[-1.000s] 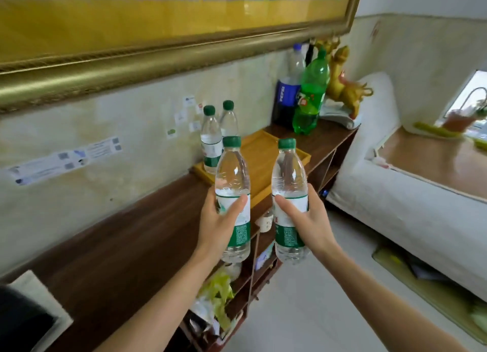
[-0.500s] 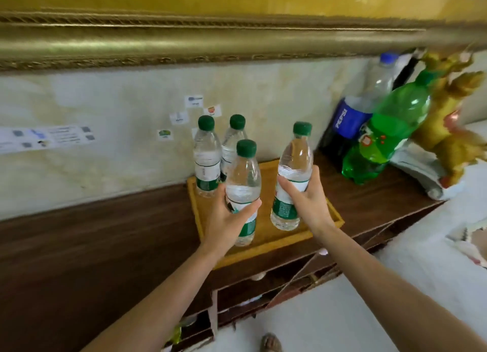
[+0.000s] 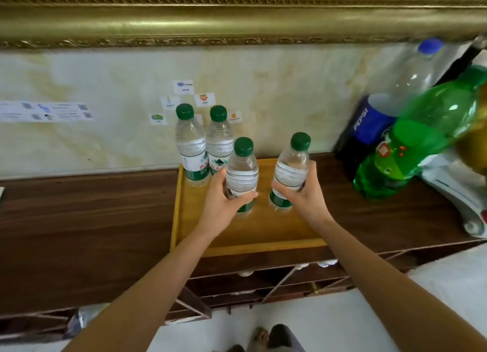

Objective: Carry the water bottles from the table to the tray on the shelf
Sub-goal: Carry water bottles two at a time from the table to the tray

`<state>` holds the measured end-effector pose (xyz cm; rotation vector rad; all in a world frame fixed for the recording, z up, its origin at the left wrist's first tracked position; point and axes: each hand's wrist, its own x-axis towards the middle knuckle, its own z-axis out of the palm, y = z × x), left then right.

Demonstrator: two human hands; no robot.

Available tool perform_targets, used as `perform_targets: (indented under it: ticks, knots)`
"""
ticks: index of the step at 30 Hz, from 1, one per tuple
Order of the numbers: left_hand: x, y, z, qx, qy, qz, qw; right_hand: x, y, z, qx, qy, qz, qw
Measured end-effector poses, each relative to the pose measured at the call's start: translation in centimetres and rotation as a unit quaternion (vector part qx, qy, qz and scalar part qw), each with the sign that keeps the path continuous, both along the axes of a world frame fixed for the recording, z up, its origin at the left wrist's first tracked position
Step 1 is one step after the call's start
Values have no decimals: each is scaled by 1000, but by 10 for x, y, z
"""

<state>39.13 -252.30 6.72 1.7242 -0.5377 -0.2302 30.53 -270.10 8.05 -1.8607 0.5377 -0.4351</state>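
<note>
Nearest the camera, two bare forearms reach forward over a dark wooden shelf, each hand wrapped round a water bottle above a yellow wooden tray. The left hand grips the left bottle about its middle, thumb across the label, fingers curled behind; the bottle stands upright with its base low over the tray floor — whether it touches the wood cannot be told. The right hand clasps the right bottle from the side, the bottle tilted a little to the right, its base likewise down near the tray. The two hands are apart, a strip of bare tray showing between them.

Behind them, at the tray's back left corner, two more green-capped water bottles — the rear left bottle and the rear right bottle — stand upright and just beside each other against the wall. To the right of the tray, on the shelf, a large Pepsi bottle with a blue cap and a large green soda bottle stand close together.

Farther back, small picture stickers dot the pale marbled wall, and a broad gilt picture frame runs across the top.
</note>
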Motion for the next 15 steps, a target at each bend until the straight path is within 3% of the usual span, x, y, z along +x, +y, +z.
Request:
perform_targets:
  ticks: [4,15]
  knots:
    - [-12,6,-7,37,-8,26,999,-7,4,-3,16,9,1,1000]
    - [-12,-29,-28,112,-67,167,977,-13,-11,-27,-62,81,11,995]
